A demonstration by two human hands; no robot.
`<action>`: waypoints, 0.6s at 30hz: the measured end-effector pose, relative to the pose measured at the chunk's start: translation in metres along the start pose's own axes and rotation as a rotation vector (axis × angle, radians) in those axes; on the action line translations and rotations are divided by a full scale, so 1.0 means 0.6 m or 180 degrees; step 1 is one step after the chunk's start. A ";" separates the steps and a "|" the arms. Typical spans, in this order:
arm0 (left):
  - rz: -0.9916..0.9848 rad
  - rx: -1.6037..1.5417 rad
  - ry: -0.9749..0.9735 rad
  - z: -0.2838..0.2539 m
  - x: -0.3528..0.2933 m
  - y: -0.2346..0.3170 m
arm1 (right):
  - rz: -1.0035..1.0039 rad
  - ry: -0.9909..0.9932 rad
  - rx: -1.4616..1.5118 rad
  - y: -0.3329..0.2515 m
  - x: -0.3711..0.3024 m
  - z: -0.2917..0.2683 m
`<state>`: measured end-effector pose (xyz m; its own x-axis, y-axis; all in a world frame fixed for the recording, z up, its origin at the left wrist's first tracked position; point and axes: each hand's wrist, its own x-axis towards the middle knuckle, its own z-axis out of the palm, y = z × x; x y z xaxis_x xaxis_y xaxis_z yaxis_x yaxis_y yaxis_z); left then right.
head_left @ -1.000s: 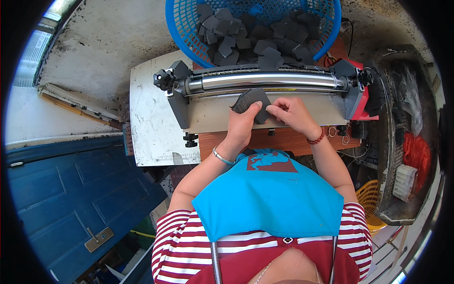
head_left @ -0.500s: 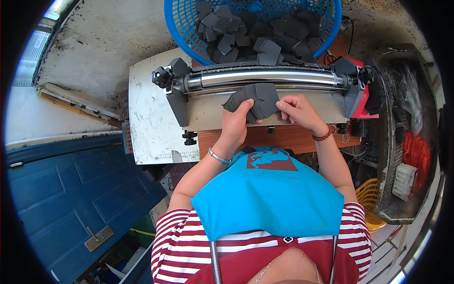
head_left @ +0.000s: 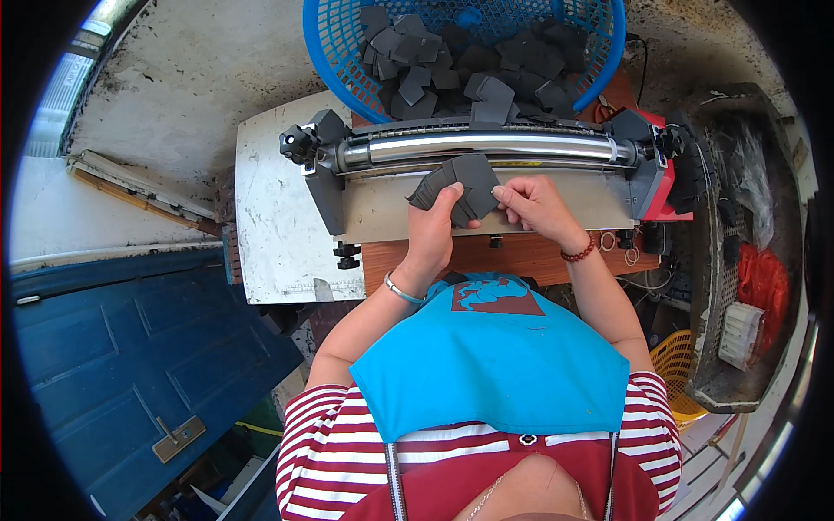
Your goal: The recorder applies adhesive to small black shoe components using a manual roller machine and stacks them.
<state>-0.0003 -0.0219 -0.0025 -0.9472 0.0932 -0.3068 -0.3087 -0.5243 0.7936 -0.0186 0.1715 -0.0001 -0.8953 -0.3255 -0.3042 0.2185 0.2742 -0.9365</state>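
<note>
My left hand (head_left: 434, 221) is closed round a fanned stack of thin dark grey foam pieces (head_left: 465, 184), thumb on top and fingers underneath. At the right edge of that stack, my right hand (head_left: 532, 207) pinches the side of the top piece between thumb and fingertips. Both hands are above the metal feed plate (head_left: 573, 191) of a roller machine. Its shiny steel roller (head_left: 486, 145) lies just beyond the stack. What the curled fingers of my right hand cover is hidden.
Behind the machine stands a blue plastic basket (head_left: 323, 65) heaped with similar dark pieces (head_left: 521, 56). Black adjusting knobs (head_left: 300, 143) and a red side cover (head_left: 665, 187) flank the roller. A white board (head_left: 287, 200) is at left, a blue door (head_left: 130, 365) lower left, a yellow basket (head_left: 673, 369) lower right.
My right hand has shifted slightly left, closer to the stack. The top pieces have moved left with it and overlap the others more. My left hand keeps its hold.
</note>
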 end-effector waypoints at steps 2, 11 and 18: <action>0.0036 -0.0017 0.0026 0.000 -0.002 0.008 | 0.0023 -0.0084 0.0086 0.005 -0.003 -0.014; -0.0037 0.0085 -0.0027 -0.005 0.004 0.000 | 0.0328 0.0563 -0.1052 0.005 0.008 -0.046; -0.0159 0.0202 -0.0012 0.009 0.003 -0.005 | -0.0224 0.0015 -0.0318 0.001 -0.001 0.002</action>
<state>-0.0015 -0.0152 -0.0027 -0.9307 0.1212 -0.3451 -0.3605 -0.4643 0.8090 -0.0177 0.1708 -0.0008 -0.9089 -0.3429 -0.2373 0.1155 0.3396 -0.9334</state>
